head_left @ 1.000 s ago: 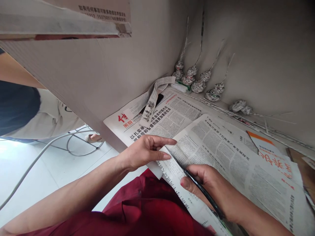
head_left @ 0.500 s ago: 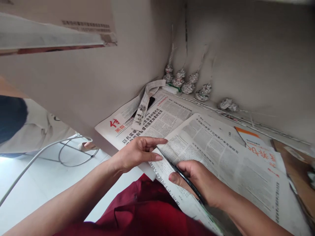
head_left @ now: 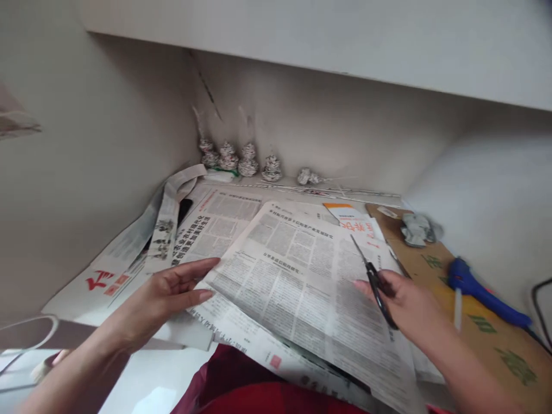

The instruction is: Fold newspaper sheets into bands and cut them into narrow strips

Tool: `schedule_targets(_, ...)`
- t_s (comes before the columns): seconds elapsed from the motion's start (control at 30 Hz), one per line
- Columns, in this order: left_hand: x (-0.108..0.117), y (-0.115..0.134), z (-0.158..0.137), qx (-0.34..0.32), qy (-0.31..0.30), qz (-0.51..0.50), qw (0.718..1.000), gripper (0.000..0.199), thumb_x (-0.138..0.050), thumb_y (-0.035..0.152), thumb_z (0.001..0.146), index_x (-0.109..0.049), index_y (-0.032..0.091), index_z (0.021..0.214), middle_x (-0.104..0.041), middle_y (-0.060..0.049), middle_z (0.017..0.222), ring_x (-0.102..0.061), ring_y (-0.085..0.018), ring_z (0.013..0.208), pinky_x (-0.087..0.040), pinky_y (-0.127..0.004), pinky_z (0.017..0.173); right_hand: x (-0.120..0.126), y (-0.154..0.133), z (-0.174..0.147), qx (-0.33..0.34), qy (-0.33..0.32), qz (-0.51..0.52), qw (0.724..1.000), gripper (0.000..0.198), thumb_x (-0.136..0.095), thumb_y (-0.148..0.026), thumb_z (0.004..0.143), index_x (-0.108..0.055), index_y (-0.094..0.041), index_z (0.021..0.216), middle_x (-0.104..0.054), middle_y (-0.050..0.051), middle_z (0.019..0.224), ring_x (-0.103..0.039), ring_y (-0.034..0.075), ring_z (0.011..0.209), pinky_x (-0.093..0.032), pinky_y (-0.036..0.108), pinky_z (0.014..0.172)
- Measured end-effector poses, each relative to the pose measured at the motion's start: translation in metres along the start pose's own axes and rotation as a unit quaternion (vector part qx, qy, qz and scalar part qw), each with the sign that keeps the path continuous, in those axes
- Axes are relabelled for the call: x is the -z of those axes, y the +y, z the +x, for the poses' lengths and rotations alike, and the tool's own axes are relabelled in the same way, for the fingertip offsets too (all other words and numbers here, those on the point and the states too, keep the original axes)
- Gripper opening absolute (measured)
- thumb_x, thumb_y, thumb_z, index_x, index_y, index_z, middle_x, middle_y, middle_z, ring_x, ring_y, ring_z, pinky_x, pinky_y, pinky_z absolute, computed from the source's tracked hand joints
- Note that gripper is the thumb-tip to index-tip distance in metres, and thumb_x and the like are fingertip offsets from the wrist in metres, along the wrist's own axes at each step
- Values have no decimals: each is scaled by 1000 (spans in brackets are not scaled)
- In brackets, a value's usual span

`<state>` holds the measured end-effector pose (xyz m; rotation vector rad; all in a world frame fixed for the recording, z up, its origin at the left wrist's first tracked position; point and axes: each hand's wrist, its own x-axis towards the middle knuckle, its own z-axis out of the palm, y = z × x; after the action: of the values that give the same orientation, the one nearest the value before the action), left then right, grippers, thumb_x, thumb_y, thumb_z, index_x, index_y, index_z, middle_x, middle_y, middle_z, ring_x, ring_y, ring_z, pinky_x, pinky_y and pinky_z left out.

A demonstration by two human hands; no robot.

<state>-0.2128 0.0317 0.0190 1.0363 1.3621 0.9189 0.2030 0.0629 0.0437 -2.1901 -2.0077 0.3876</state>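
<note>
Fingers of the left hand (head_left: 161,299) pinch the newspaper sheet (head_left: 297,287), which overhangs the near edge of the surface (head_left: 80,335); the right hand's (head_left: 407,302) grip scissors (head_left: 375,282), now lifted away from the sheet's near edge.

Open air: span above the newspaper sheet (head_left: 297,282), between the left hand (head_left: 190,282) at its left corner and the right hand (head_left: 388,293) on the other side.
Upper limit: overhead panel (head_left: 319,43), spanning the rear.
Left limit: side partition (head_left: 95,149), with a looped paper strip (head_left: 166,221) near it.
Rear obstacles: four upright woven gourds (head_left: 249,164) close together near the back wall (head_left: 328,126); a fifth gourd (head_left: 307,176) on its side; thin rods (head_left: 328,190) laid across the front.
Right obstacles: scissors (head_left: 374,282), blades pointing rearward from the grasp; beyond, a blue glue gun (head_left: 478,290) and crumpled paper (head_left: 414,230).
</note>
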Motion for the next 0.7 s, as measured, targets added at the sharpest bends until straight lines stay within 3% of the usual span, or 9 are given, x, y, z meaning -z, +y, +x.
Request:
schedule_targets(0.13,-8,15,7,-8,9,52,999,61,-86,42,67,-71,29,125,-64,-2,141,-53,-30,136,-45,-42,113,11,36,15,-81,68,-59,993,38,-51,-61,87,-54,-26,71,-64,6,64,-62,28,67,-35,34,57)
schedule_targets(0.27,-23,20,4,-1,26,89,996,53,-83,46,70,-73,33,121,-71,3,130,-60,-30,127,-47,-42,109,15,44,34,-119,82,-63,987,34,-54,-56,87,-60,-23,80,-70,13,78,-67,33,81,-38,35,60)
schedule_targets(0.4,-28,16,-3,-20,62,119,991,46,-79,55,71,-74,41,115,-72,8,128,-57,-32,131,-44,-48,111,15,40,47,-116,83,-44,989,32,-57,-51,90,-64,-20,90,-73,14,95,-68,29,92,-44,35,69)
schedule_targets(0.53,-18,16,-4,-19,73,186,980,50,-80,62,66,-72,50,115,-70,14,129,-48,-31,140,-40,-49,116,11,35,45,-113,78,-18,990,34,-60,-51,92,-64,-18,99,-70,6,95,-65,20,86,-49,37,77)
schedule_targets(0.7,-2,11,-1,-16,152,219,964,58,-80,63,66,-69,50,121,-74,14,121,-55,-30,134,-41,-45,116,4,35,26,-90,90,36,991,30,-58,-50,90,-63,-20,90,-71,6,82,-64,22,76,-41,31,64)
